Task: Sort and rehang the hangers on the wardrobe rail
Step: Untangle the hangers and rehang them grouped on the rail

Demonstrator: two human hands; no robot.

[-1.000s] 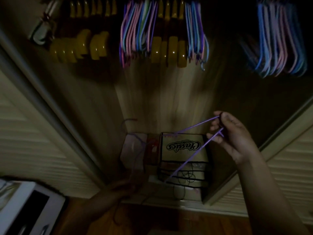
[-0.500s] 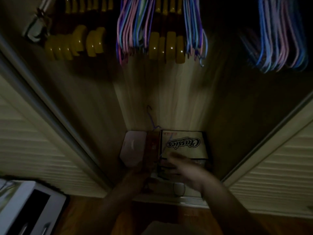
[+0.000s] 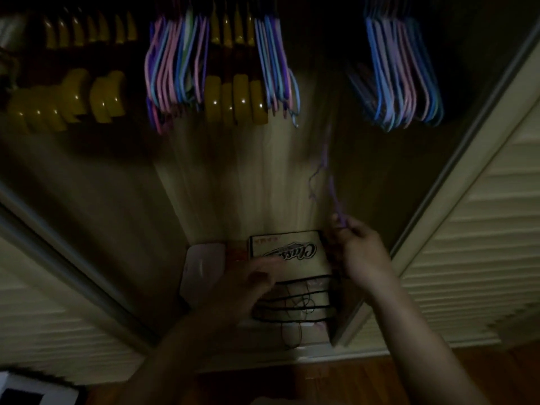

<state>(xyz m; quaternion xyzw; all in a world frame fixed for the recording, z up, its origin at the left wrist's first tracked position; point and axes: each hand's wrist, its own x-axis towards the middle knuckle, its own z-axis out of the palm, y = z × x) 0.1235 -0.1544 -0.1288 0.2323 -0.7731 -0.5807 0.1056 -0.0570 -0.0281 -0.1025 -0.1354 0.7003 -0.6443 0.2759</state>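
My right hand [image 3: 358,249] pinches a thin purple wire hanger [image 3: 327,182] that rises blurred in front of the wardrobe's back wall. My left hand [image 3: 248,283] hovers blurred over the cardboard box [image 3: 295,249] on the wardrobe floor, fingers extended, holding nothing that I can see. Several black hangers [image 3: 295,308] lie across the box front. On the rail above hang yellow plastic hangers [image 3: 70,97], a pink, blue and purple wire bunch [image 3: 175,71], more yellow ones [image 3: 233,97], and a blue and purple bunch [image 3: 400,74] at the right.
A pale pink flat object [image 3: 201,267] leans left of the box. Louvred sliding doors [image 3: 467,244] frame the opening on both sides. A white appliance corner [image 3: 32,390] sits at bottom left on the wooden floor [image 3: 365,381].
Both hands dipped to the box half a second ago. My right hand has since come up to the right with a purple hanger; my left hand has moved over the box.
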